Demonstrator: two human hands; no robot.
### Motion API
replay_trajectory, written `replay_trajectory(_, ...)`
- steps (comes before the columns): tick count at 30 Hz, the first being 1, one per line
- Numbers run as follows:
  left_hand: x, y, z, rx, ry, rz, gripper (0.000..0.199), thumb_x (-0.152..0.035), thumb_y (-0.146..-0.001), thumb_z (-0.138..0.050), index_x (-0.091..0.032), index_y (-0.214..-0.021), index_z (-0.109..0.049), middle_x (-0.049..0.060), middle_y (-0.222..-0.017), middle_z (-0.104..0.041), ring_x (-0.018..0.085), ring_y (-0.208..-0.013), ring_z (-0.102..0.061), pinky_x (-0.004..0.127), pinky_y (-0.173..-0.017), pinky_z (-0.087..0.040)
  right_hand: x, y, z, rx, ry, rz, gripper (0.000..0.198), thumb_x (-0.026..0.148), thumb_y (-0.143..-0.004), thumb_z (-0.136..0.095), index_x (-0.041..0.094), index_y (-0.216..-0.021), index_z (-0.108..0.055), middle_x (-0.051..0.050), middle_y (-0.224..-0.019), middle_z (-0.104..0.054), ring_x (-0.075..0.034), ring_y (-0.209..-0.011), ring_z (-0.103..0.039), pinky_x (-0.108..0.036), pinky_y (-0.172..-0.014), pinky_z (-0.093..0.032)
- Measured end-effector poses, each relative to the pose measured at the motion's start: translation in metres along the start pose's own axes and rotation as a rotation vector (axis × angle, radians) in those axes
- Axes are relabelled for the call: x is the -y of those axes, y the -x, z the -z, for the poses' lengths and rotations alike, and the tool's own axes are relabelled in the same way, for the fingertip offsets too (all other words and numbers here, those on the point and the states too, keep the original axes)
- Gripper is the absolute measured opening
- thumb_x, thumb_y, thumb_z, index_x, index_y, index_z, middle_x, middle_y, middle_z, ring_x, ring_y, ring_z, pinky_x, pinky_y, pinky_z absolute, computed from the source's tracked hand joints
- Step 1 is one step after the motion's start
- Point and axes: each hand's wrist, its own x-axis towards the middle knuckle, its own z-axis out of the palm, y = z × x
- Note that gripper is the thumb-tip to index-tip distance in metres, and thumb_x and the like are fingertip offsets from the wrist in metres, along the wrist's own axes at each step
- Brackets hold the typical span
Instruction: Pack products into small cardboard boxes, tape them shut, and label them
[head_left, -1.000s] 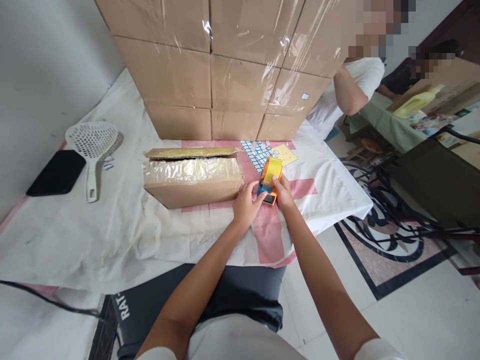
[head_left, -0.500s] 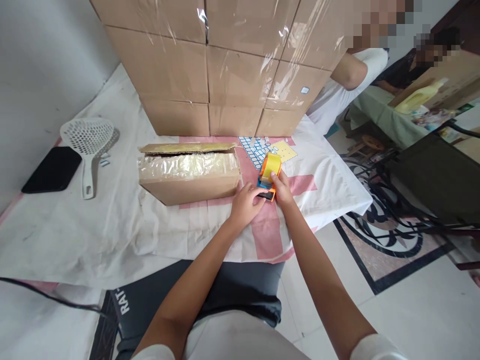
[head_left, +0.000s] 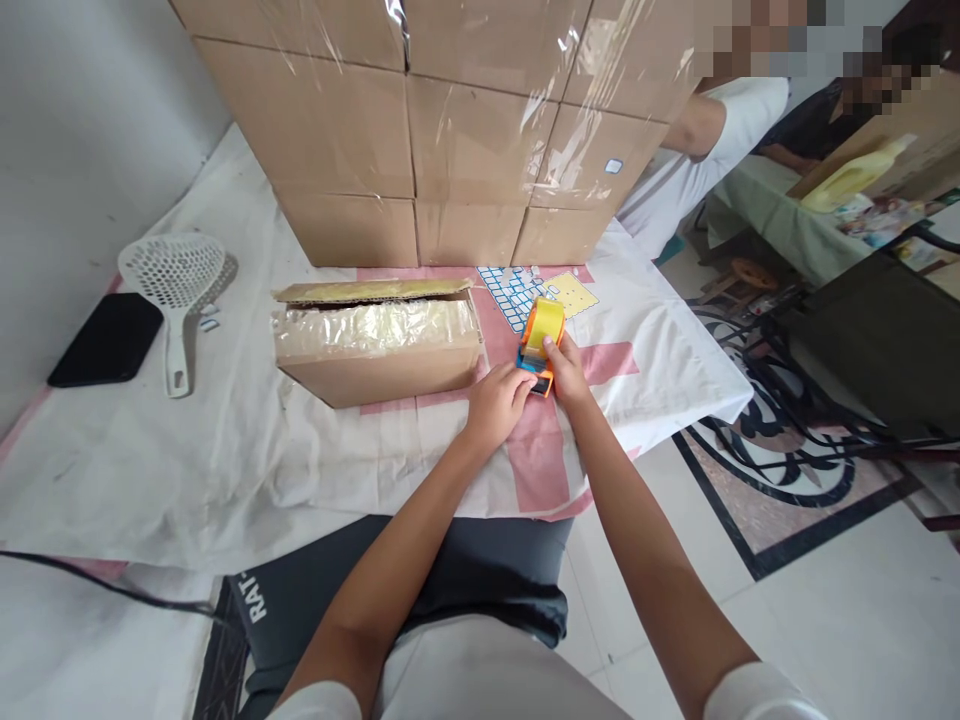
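Note:
My right hand (head_left: pixel 570 375) grips an orange and blue tape dispenser (head_left: pixel 527 357) loaded with a yellow roll of tape (head_left: pixel 547 320), its thumb along the side. At the dispenser's near end, my left hand (head_left: pixel 493 408) has its thumb and fingers pinched together against the edge; whether a strip of tape lies between them is too small to tell. To the left of my hands lies a cardboard box (head_left: pixel 382 372). Clear tape covers part of its side, and a flap along its top stands slightly raised over a dark gap.
Stacked cardboard boxes (head_left: pixel 472 140) under clear film stand at the back. Left are a white slotted scoop (head_left: pixel 172 275) and a black flat object (head_left: pixel 105 340). Small white stickers and a yellow sheet (head_left: pixel 576 296) lie beyond the dispenser. A person in white (head_left: pixel 739 125) is behind the stack.
My left fingers have closed more tightly at the dispenser's near end; before, the thumb and forefinger were more spread. The view has shifted slightly. The box stays in place.

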Motion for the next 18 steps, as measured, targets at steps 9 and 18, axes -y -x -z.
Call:
replay_trajectory(9, -0.016, 0.021, -0.008, -0.078, 0.204, 0.041, 0.026, -0.03, -0.103, -0.051, -0.027, -0.111, -0.076, 0.007, -0.102, -0.078, 0.022, -0.09, -0.071, 0.035, -0.083, -0.049, 0.003, 0.002, -0.002, 0.013, -0.014, -0.027, 0.049, 0.067, -0.087, -0.068, 0.025, -0.112, -0.066, -0.005, -0.1, -0.075, -0.024, -0.092, -0.073, -0.037, -0.082, -0.06)
replay_trajectory(18, -0.024, 0.02, -0.012, -0.137, 0.572, 0.254, 0.017, -0.032, -0.095, -0.067, -0.028, -0.104, -0.079, 0.006, -0.111, -0.079, 0.023, -0.103, -0.073, 0.036, -0.091, -0.056, 0.002, 0.0, -0.001, 0.027, -0.06, -0.019, 0.045, 0.063, -0.087, -0.071, 0.025, -0.11, -0.067, -0.004, -0.102, -0.077, -0.024, -0.094, -0.074, -0.037, -0.084, -0.061)
